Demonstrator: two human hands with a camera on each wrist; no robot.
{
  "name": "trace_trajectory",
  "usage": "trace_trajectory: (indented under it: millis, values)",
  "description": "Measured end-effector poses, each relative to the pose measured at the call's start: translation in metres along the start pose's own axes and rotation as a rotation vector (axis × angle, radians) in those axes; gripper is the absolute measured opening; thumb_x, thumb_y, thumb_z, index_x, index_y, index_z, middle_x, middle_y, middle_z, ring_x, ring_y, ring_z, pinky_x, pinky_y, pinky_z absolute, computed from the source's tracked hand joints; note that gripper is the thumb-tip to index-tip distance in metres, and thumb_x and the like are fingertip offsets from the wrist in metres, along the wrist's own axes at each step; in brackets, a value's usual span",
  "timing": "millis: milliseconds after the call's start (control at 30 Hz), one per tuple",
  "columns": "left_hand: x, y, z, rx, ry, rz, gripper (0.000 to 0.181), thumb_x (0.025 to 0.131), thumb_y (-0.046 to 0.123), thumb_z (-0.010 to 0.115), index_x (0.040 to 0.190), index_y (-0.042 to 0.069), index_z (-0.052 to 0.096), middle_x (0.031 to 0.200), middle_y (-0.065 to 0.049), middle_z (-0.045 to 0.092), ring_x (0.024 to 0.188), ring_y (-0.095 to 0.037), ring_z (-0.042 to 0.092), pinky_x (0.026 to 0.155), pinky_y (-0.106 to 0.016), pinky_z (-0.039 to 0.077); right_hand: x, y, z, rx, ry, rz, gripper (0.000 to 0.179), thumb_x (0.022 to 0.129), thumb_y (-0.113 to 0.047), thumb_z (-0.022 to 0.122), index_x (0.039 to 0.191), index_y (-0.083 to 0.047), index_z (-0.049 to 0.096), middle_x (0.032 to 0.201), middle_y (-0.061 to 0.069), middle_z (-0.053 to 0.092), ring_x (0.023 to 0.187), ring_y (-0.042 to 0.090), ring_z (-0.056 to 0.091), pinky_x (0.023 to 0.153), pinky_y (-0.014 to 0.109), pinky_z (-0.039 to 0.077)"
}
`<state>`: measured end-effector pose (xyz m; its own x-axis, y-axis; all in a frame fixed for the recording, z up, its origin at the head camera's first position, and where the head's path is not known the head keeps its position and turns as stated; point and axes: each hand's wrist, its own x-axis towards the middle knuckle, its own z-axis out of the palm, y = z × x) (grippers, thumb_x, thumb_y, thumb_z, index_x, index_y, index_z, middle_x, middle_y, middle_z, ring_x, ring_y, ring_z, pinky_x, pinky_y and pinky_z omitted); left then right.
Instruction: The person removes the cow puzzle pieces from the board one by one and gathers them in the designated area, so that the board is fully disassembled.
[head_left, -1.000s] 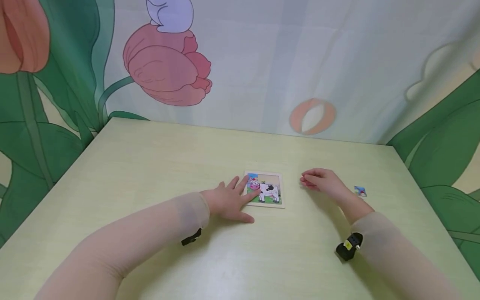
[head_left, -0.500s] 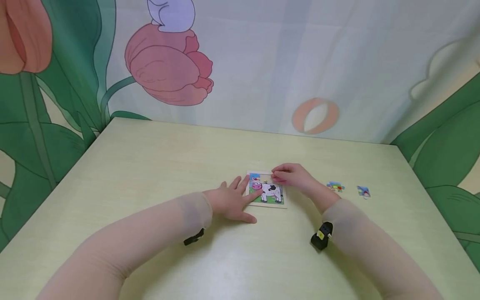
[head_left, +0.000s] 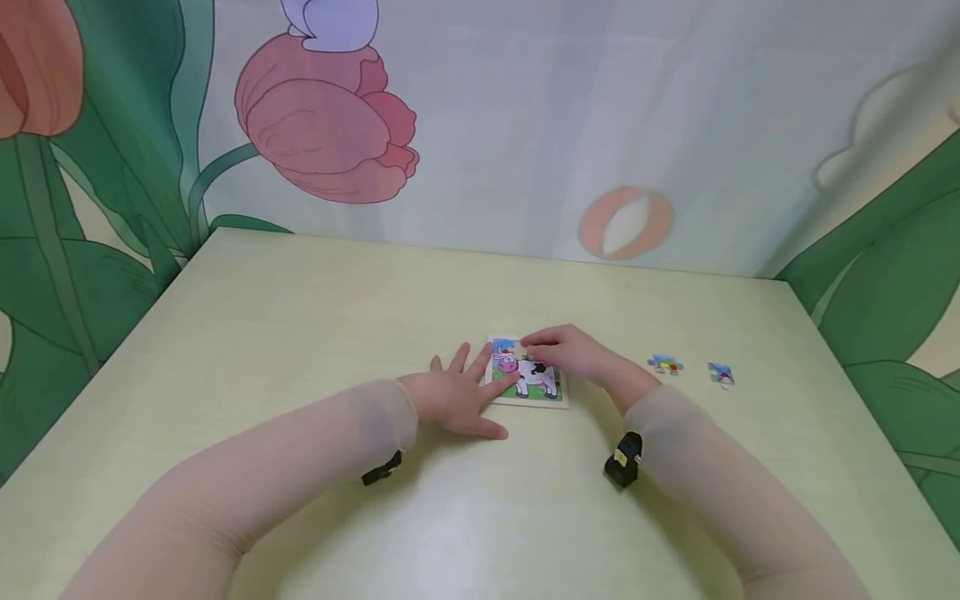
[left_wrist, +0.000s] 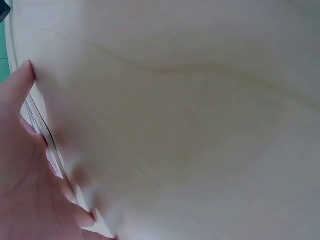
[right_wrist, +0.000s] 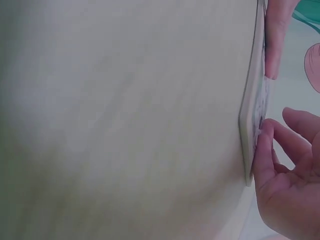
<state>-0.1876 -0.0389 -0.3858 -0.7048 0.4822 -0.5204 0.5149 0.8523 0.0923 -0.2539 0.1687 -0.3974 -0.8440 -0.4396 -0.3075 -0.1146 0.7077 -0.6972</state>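
Note:
A small wooden puzzle tray [head_left: 542, 406] lies mid-table, with a cow picture [head_left: 534, 377] assembled over much of it. My left hand [head_left: 456, 402] spreads flat across its left side, fingertips on the picture and thumb on the table. At the upper right of the tray, my right hand [head_left: 576, 352] pinches a puzzle piece, mostly hidden behind the fingers. From the right wrist, the thumb and fingers of that hand [right_wrist: 290, 172] meet right at the picture's surface. The left wrist view catches the left palm [left_wrist: 25, 175] beside the tray edge.
Two loose puzzle pieces lie right of the tray: a wider one [head_left: 665, 364] and, farther right, a smaller one [head_left: 722, 374]. Black wrist cameras [head_left: 622, 461] sit under both sleeves. A curtain [head_left: 510, 125] printed with flowers hangs behind the pale table [head_left: 337, 317].
My right hand has moved left from beside the tray to over its upper right part, uncovering a loose piece behind it. The left hand has stayed on the tray.

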Motion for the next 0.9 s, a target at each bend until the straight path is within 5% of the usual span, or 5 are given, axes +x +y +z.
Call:
trace_trajectory:
  millis: [533, 900]
  values:
    - [0.0019, 0.0003, 0.0013, 0.025, -0.001, -0.001, 0.085, 0.081, 0.076, 0.036, 0.148, 0.041, -0.003, 0.153, -0.011, -0.019, 0.138, -0.042, -0.008, 0.101, -0.065, 0.015, 0.0014, -0.0088, 0.0003, -0.064, -0.087, -0.015, 0.043, 0.095, -0.03, 0.053, 0.134, -0.011, 0.052, 0.138, 0.014, 0.046, 0.129, 0.031, 0.038, 0.105, 0.054, 0.023]
    - [0.0008, 0.0005, -0.0024, 0.024, 0.003, 0.008, 0.085, 0.081, 0.075, 0.037, 0.148, 0.04, -0.002, 0.154, -0.011, -0.018, 0.138, -0.043, -0.007, 0.101, -0.065, 0.016, 0.001, -0.0081, -0.0037, 0.085, -0.105, 0.027, 0.043, 0.096, -0.032, 0.05, 0.135, -0.011, 0.051, 0.139, 0.012, 0.045, 0.124, 0.027, 0.043, 0.104, 0.05, 0.027]
